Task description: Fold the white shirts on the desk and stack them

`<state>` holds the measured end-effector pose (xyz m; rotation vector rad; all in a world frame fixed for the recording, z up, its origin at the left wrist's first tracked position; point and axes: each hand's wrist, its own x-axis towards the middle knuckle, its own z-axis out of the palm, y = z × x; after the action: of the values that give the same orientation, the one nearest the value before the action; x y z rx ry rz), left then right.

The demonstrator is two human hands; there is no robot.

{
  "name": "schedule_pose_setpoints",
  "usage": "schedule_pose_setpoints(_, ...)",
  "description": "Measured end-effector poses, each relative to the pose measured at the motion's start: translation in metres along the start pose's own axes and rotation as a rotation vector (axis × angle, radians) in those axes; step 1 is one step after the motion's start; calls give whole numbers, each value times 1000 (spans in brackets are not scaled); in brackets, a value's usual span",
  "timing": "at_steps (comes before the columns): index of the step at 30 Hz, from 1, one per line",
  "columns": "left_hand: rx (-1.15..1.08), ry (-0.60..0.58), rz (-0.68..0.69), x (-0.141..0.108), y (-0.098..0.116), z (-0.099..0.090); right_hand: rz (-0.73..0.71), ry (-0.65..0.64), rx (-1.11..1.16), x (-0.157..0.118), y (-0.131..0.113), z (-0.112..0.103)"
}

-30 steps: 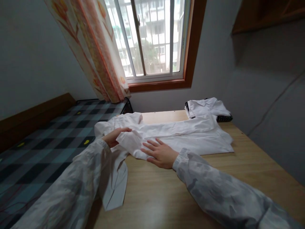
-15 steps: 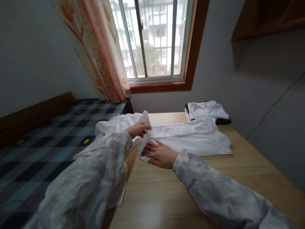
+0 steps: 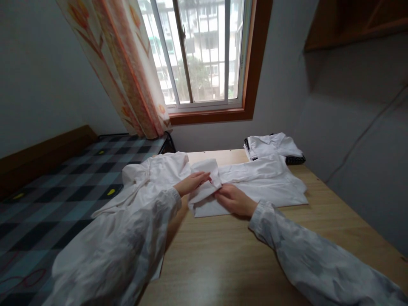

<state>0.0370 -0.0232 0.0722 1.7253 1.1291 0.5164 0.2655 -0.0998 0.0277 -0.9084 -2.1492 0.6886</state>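
My left hand (image 3: pixel 191 183) lies over the turned-over end of the white garment (image 3: pixel 267 187), its fingers stretched forward and held close together. The thumb is hard to make out, so I cannot tell whether I pinch the cloth or only press it. My right hand (image 3: pixel 237 202) meets the same fold from the other side, fingers bent and bunched at its edge; the thumb is tucked out of sight, and I cannot tell how firmly these fingers grip.

The garment lies lengthwise across the smooth, pale wood table (image 3: pixel 223 250), thin and soft, with shallow creases along its flat body and a slanting edge at its right end. Under my hands the flap (image 3: pixel 204 191) stands up a little, crisp and angular.

To the left, a looser white heap (image 3: pixel 168 163) bulges in rounded folds, partly behind my left sleeve (image 3: pixel 121 250). Both my sleeves are blotched grey and white, wrinkled and gathered at the cuffs.

Near the garment's far right side sits a folded white pile (image 3: pixel 274 144), with something black and ridged (image 3: pixel 296 160) showing under its edge. On my left is the checked bed (image 3: pixel 124 148) in black and grey-blue. Beyond, a flowered curtain (image 3: pixel 117 63) hangs in slanting pleats beside the window (image 3: pixel 204 51), which has a reddish-brown frame.
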Motion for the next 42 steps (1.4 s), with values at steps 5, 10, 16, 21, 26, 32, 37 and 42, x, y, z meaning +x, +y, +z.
schedule_pose_setpoints(5, 153, 81, 271, -30, -23, 8, 268, 126, 155, 10, 39, -9)
schedule_pose_setpoints(10, 362, 205, 466, -67, -34, -1, 516, 143, 198, 44, 62, -15)
schedule_pose_setpoints(16, 767, 353, 460, -93, -47, 4, 739, 166, 277, 93, 68, -21)
schedule_pose_setpoints(21, 798, 304, 456, -94, -60, 12, 611, 167, 412, 110, 79, -3)
schedule_pose_setpoints(26, 874, 351, 511, -88, -62, 12, 450, 317, 504, 110, 90, -3)
schedule_pose_setpoints(32, 985, 331, 566, -86, -66, 16, 508, 423, 623, 96, 90, -17)
schedule_pose_setpoints(37, 977, 418, 497, -90, -67, 15, 567, 454, 607, 86, 84, -30)
schedule_pose_setpoints(42, 1030, 363, 699, -88, -60, 15, 643, 485, 610, 85, 75, -34)
